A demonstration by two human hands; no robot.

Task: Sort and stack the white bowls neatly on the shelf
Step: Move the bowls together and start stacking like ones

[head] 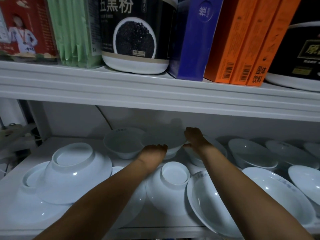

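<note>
Both my arms reach deep into the lower shelf [57,227]. My left hand [153,150] grips the near left rim of a white bowl [162,137] at the back, and my right hand [194,137] holds its right rim with fingers and thumb. Left of it stands another upright white bowl [123,142]. Two bowls lie upside down at the front left [69,172], one on the other. An upside-down bowl [173,184] sits between my forearms. Upright and tilted white bowls [249,151] fill the right side.
The upper shelf board [155,94] hangs low over the bowls, leaving little height. On it stand a black-labelled tub [136,32], a blue box [195,37], orange boxes [242,40] and green packets [72,30]. A cable [105,118] runs down the back wall.
</note>
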